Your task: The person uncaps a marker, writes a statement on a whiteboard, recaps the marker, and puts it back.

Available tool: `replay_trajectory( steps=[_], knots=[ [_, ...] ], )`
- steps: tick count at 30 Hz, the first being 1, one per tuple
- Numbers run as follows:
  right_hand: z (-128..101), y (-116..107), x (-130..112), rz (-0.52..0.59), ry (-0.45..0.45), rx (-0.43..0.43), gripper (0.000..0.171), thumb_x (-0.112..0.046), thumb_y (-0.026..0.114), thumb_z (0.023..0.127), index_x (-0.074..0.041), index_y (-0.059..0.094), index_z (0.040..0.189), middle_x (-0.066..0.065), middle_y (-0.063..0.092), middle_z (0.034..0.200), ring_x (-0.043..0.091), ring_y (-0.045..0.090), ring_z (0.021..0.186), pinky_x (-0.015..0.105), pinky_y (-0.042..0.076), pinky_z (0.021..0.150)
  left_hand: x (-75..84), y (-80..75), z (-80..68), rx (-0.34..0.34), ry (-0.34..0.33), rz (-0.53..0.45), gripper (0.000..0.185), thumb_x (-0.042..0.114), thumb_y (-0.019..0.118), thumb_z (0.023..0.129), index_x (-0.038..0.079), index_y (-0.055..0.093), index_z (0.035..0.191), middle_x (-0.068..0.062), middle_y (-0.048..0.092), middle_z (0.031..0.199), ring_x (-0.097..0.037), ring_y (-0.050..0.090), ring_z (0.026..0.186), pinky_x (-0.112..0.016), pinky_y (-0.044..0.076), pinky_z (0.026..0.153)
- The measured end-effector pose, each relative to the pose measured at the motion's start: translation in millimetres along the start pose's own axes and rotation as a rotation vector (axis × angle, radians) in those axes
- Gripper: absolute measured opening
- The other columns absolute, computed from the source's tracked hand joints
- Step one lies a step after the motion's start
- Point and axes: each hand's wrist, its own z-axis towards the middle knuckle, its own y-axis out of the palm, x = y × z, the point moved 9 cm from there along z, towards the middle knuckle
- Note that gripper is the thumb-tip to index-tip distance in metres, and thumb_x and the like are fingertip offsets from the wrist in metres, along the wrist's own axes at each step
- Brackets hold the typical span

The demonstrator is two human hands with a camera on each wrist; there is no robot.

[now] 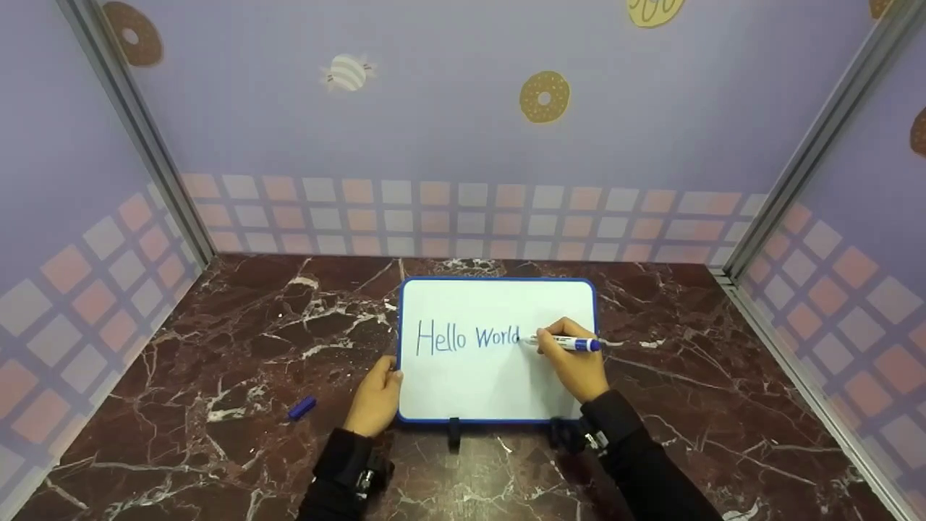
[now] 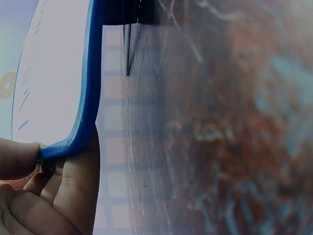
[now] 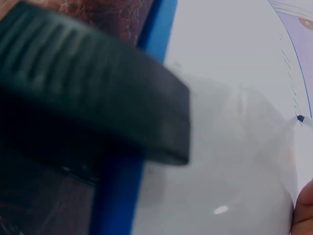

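Note:
A blue-framed whiteboard (image 1: 499, 391) lies on the marble table, with "Hello World" (image 1: 467, 338) written on it in blue. My right hand (image 1: 555, 341) grips a blue marker (image 1: 576, 344), its tip touching the board just after the "d". The marker tip (image 3: 300, 118) shows small in the right wrist view over the whiteboard (image 3: 230, 73). My left hand (image 1: 389, 378) pinches the board's left edge near its lower corner. In the left wrist view the thumb and fingers of my left hand (image 2: 49, 196) clamp the blue frame (image 2: 84, 122).
A blue marker cap (image 1: 302, 407) lies on the table (image 1: 239, 347) left of my left hand. Black feet (image 1: 453, 433) stick out at the board's near edge; one black foot (image 3: 93, 93) fills the right wrist view. Patterned walls enclose the table on three sides.

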Motion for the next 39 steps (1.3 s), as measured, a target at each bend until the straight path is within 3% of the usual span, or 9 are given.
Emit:
replay_trajectory(
  steps=[7,14,20,26,31,39],
  knots=[
    [-2.6,-0.6,-0.7,0.003,-0.005,0.004,0.017,-0.003,0.068,0.087,-0.004,0.063,0.071,0.004,0.067,0.065,0.006,0.052,0.055,0.020,0.037,0.050,-1.1,0.7,0.3,-0.005,-0.011,0.002,0.030,0.009,0.042,0.100,-0.004,0.052,0.126,-0.025,0.064,0.111,-0.034,0.061,0.100,-0.052,0.049,0.089],
    [-6.7,-0.3,-13.9,-0.018,0.028,-0.009,0.017,0.003,0.064,0.087,0.002,0.061,0.071,0.016,0.066,0.066,0.005,0.047,0.053,0.018,0.035,0.051,-0.2,-0.4,-0.5,0.002,-0.002,0.005,0.028,0.008,0.043,0.100,-0.003,0.053,0.124,-0.023,0.065,0.107,-0.032,0.061,0.096,-0.050,0.049,0.087],
    [-4.2,-1.7,-1.9,-0.012,-0.004,-0.008,0.019,-0.003,0.067,0.087,-0.005,0.062,0.069,0.006,0.066,0.064,0.007,0.047,0.051,0.020,0.035,0.048,1.8,-1.0,-0.5,0.007,0.012,0.004,0.026,0.007,0.043,0.100,-0.003,0.054,0.122,-0.020,0.065,0.100,-0.028,0.060,0.090,-0.045,0.049,0.082],
    [-2.1,-8.3,0.9,-0.007,0.016,0.022,0.018,-0.002,0.067,0.088,-0.005,0.063,0.071,0.004,0.066,0.065,0.008,0.050,0.055,0.021,0.036,0.051,0.6,-0.1,-0.5,0.006,0.000,-0.004,0.026,0.007,0.044,0.099,-0.002,0.054,0.121,-0.020,0.066,0.101,-0.028,0.061,0.090,-0.045,0.050,0.082],
    [0.8,-17.3,-12.6,0.045,0.007,0.066,0.014,0.004,0.064,0.088,0.003,0.062,0.074,0.007,0.066,0.067,0.006,0.049,0.058,0.019,0.037,0.054,2.0,-0.9,-0.9,0.006,0.019,0.006,0.028,0.007,0.044,0.100,-0.004,0.053,0.124,-0.026,0.064,0.109,-0.034,0.061,0.099,-0.052,0.049,0.089],
    [-0.1,-18.8,-29.1,0.043,0.012,0.040,0.013,0.003,0.064,0.089,0.006,0.062,0.076,0.015,0.066,0.070,0.005,0.051,0.059,0.019,0.039,0.055,1.3,-1.4,-0.3,0.010,0.016,-0.001,0.028,0.007,0.044,0.099,-0.004,0.053,0.123,-0.025,0.065,0.108,-0.034,0.062,0.097,-0.052,0.049,0.089]
  ],
)
